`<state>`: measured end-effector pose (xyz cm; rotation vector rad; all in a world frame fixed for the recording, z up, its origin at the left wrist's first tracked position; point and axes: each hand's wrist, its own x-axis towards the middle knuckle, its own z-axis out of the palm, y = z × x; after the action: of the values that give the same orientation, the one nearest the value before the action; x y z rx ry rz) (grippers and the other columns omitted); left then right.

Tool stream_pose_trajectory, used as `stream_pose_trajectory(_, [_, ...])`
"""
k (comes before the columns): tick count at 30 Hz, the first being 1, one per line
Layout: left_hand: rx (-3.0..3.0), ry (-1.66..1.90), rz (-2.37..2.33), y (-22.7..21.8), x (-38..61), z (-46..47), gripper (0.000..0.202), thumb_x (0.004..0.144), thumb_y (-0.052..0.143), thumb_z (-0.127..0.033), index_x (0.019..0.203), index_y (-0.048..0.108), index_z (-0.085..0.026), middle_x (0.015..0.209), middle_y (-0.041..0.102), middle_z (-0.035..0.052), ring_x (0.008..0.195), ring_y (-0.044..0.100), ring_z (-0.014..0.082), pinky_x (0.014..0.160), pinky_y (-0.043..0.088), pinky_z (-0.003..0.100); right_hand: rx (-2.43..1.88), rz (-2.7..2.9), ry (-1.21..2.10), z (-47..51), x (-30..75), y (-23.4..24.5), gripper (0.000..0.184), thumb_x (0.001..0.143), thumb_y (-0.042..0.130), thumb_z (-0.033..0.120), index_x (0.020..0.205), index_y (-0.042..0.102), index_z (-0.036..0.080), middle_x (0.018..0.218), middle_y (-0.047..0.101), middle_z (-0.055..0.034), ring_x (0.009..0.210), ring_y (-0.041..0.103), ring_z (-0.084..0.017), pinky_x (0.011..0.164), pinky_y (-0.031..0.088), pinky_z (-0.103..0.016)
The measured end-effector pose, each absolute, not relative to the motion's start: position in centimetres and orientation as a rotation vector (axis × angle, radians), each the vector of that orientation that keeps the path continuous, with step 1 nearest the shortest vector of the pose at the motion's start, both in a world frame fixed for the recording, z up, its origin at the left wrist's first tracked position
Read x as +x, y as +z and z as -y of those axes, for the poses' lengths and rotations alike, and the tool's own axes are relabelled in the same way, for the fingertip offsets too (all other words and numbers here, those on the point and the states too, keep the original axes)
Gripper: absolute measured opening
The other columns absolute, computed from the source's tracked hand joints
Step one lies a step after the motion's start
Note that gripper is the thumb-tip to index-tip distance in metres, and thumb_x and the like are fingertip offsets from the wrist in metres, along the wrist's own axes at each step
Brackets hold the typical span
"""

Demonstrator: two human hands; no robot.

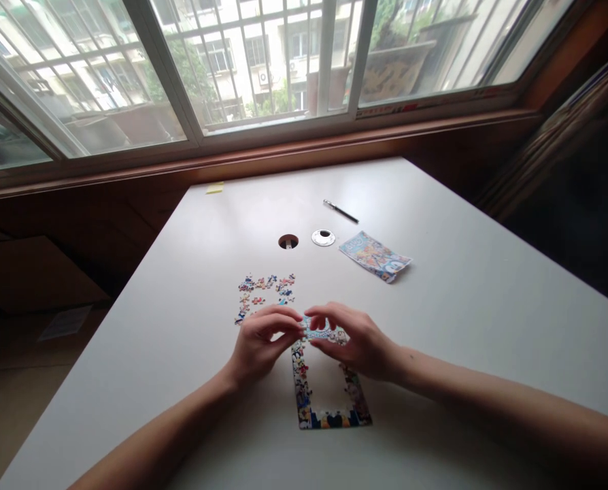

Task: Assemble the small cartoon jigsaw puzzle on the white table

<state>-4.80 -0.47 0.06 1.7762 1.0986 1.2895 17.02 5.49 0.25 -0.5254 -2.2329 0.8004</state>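
A jigsaw puzzle border [302,395] lies on the white table, a rectangle of joined colourful pieces around a bare middle. Over its top left corner, my left hand [266,340] has thumb and index finger pinched together. Whatever is between those fingertips is too small and hidden to make out. My right hand [358,337] is above the top right part, fingers curved and thumb apart, with nothing plainly held. Light blue pieces of the top edge [318,329] show between the hands. Loose puzzle pieces [258,299] lie in a group beyond my left hand, which partly covers them.
A colourful printed sheet [375,256] lies to the right, with a pen [341,211] behind it. A round cable hole [288,241] is cut in the table [192,286], its cover [323,237] beside it. Yellow tape [215,188] marks the far left corner. A barred window stands behind.
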Motion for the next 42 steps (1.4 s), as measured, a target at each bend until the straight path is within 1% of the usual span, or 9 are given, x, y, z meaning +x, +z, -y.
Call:
stream_pose_trajectory(3, [1.895, 1.245, -1.067, 0.1, -4.0, 0.8, 0.011, 0.084, 0.068, -0.016, 0.093, 0.074, -0.021, 0.095, 0.067, 0.0089, 0.087, 0.065, 0.0185, 0.074, 0.057, 0.032, -0.394, 2.24, 0.771, -5.0, 16.7, -0.4, 0.028, 0.088, 0.065, 0.021, 0.116, 0.059, 0.022, 0.096, 0.069, -0.0074, 0.087, 0.061, -0.019, 0.077, 0.053, -0.033])
stream_pose_trajectory(8, [2.009, 1.224, -1.023, 0.2, -4.3, 0.8, 0.022, 0.082, 0.067, -0.01, 0.099, 0.074, -0.023, 0.094, 0.069, 0.008, 0.086, 0.067, 0.0176, 0.074, 0.058, 0.03, -0.373, 2.237, 0.709, -5.1, 17.4, -0.4, 0.018, 0.088, 0.064, 0.017, 0.106, 0.063, 0.022, 0.085, 0.07, -0.0061, 0.078, 0.06, -0.019, 0.071, 0.052, -0.034])
stream_pose_trajectory(18, [2.036, 1.233, -1.08, 0.1, -4.3, 1.1, 0.011, 0.083, 0.067, -0.012, 0.088, 0.072, -0.021, 0.09, 0.07, 0.0073, 0.08, 0.067, 0.0165, 0.071, 0.057, 0.029, -0.46, 2.24, 0.701, -5.2, 17.2, 0.0, 0.011, 0.086, 0.064, 0.018, 0.097, 0.064, 0.022, 0.084, 0.067, -0.0055, 0.079, 0.06, -0.019, 0.071, 0.051, -0.033])
stream_pose_trajectory(24, [2.049, 1.19, -1.07, 0.2, -4.3, 1.1, 0.011, 0.084, 0.066, -0.012, 0.088, 0.07, -0.021, 0.09, 0.069, 0.0059, 0.081, 0.066, 0.0155, 0.072, 0.056, 0.028, -0.491, 2.23, 0.769, -5.3, 17.2, -0.3, 0.015, 0.084, 0.066, 0.02, 0.098, 0.064, 0.022, 0.094, 0.062, -0.0068, 0.087, 0.059, -0.019, 0.077, 0.053, -0.033])
stream_pose_trajectory(26, [2.064, 1.159, -1.084, 0.3, -4.4, 1.0, 0.014, 0.083, 0.066, -0.012, 0.094, 0.068, -0.021, 0.093, 0.068, 0.0061, 0.084, 0.065, 0.0161, 0.075, 0.055, 0.029, -0.51, 2.231, 0.775, -5.4, 17.3, -0.4, 0.014, 0.083, 0.067, 0.02, 0.097, 0.065, 0.022, 0.095, 0.06, -0.0068, 0.088, 0.059, -0.019, 0.078, 0.052, -0.033])
stream_pose_trajectory(29, [2.128, 1.14, -1.176, 0.4, -5.0, 0.9, 0.025, 0.082, 0.063, -0.01, 0.105, 0.063, -0.02, 0.101, 0.065, 0.008, 0.096, 0.061, 0.0199, 0.085, 0.053, 0.035, -0.608, 2.247, 0.732, -5.6, 17.4, -0.6, 0.014, 0.08, 0.07, 0.021, 0.093, 0.066, 0.022, 0.1, 0.057, -0.0078, 0.093, 0.056, -0.021, 0.083, 0.051, -0.037])
stream_pose_trajectory(31, [2.197, 1.094, -1.227, 0.3, -5.5, 0.8, 0.024, 0.081, 0.059, -0.009, 0.101, 0.063, -0.02, 0.098, 0.065, 0.0076, 0.096, 0.059, 0.0213, 0.088, 0.051, 0.038, -0.671, 2.282, 0.682, -5.7, 17.5, -0.9, 0.013, 0.077, 0.071, 0.02, 0.09, 0.067, 0.022, 0.105, 0.055, -0.0081, 0.097, 0.053, -0.023, 0.086, 0.049, -0.04])
stream_pose_trajectory(35, [2.316, 0.968, -1.2, 0.0, -6.2, 0.7, 0.021, 0.08, 0.053, -0.006, 0.088, 0.064, -0.021, 0.091, 0.065, 0.0058, 0.094, 0.057, 0.0217, 0.087, 0.05, 0.039, -0.694, 2.367, 0.635, -5.8, 17.4, -1.3, 0.012, 0.077, 0.072, 0.021, 0.087, 0.067, 0.023, 0.112, 0.054, -0.0082, 0.105, 0.049, -0.026, 0.093, 0.044, -0.044])
stream_pose_trajectory(42, [2.499, 0.899, -1.098, -0.6, -6.0, 1.0, 0.03, 0.076, 0.054, -0.004, 0.098, 0.066, -0.021, 0.098, 0.067, 0.0064, 0.099, 0.056, 0.0225, 0.089, 0.05, 0.04, -0.683, 2.438, 0.63, -5.7, 17.1, -1.2, 0.005, 0.081, 0.07, 0.026, 0.085, 0.069, 0.024, 0.113, 0.056, -0.0083, 0.109, 0.048, -0.026, 0.095, 0.041, -0.045])
